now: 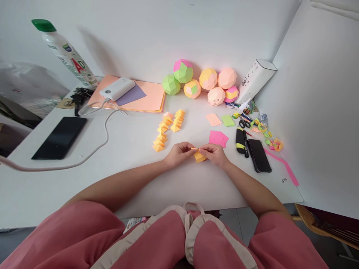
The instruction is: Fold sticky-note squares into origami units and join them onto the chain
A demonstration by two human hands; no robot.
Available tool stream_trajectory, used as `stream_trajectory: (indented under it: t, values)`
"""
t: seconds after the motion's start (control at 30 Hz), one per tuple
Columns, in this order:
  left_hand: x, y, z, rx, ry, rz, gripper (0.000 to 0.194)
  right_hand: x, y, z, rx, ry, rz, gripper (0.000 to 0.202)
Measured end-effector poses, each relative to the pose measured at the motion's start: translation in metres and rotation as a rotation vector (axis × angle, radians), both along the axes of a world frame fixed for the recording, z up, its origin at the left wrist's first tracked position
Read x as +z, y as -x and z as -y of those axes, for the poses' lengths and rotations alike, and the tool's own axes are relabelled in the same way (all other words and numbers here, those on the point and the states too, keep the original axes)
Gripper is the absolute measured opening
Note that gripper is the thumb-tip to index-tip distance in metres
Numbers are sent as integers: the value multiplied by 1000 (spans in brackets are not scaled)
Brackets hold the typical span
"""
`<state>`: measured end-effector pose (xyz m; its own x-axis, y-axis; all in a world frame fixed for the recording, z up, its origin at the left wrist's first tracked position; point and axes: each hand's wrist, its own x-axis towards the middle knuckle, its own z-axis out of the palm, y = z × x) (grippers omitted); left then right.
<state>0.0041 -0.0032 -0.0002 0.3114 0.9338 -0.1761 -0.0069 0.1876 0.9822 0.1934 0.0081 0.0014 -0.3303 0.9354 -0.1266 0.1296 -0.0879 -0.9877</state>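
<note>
Between my two hands is an orange paper square (199, 157), raised just over the white table. My left hand (181, 154) pinches its upper left edge between thumb and fingers. At its upper right edge, my right hand (216, 154) pinches it the same way. Beyond my left hand, folded orange paper units (160, 142) lie in overlapping rows, with a peach one (167, 115) at the far end. Past my right hand are pink paper squares (218, 138), a peach stack (213, 119) and a green stack (228, 120).
Several paper balls (183, 71) rest against the back wall. At right lie scissors (244, 123), a cutter (240, 140), a marker (246, 145), a phone (259, 155) and paper scraps. At left are another phone (60, 138), a cabled power bank (117, 89) and a bottle (70, 56).
</note>
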Motion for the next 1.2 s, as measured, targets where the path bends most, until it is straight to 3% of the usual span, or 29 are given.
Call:
stream_trajectory:
  t: [0.23, 0.57, 0.83, 1.0, 1.2]
  values:
    - [-4, 1, -2, 28, -49, -34, 37, 3, 0, -1, 10, 33, 0, 24]
    - [2, 2, 0, 26, -90, -96, 38, 0, -2, -5, 21, 48, -18, 27]
    - [2, 0, 4, -74, -153, -101, 31, 2, 2, -1, 59, 24, 4, 26]
    - [2, 0, 3, -33, -107, -99, 25, 3, 4, 0, 64, 30, -3, 25]
    - [2, 2, 1, 128, -66, -44, 23, 5, 2, -2, 34, 48, -44, 30]
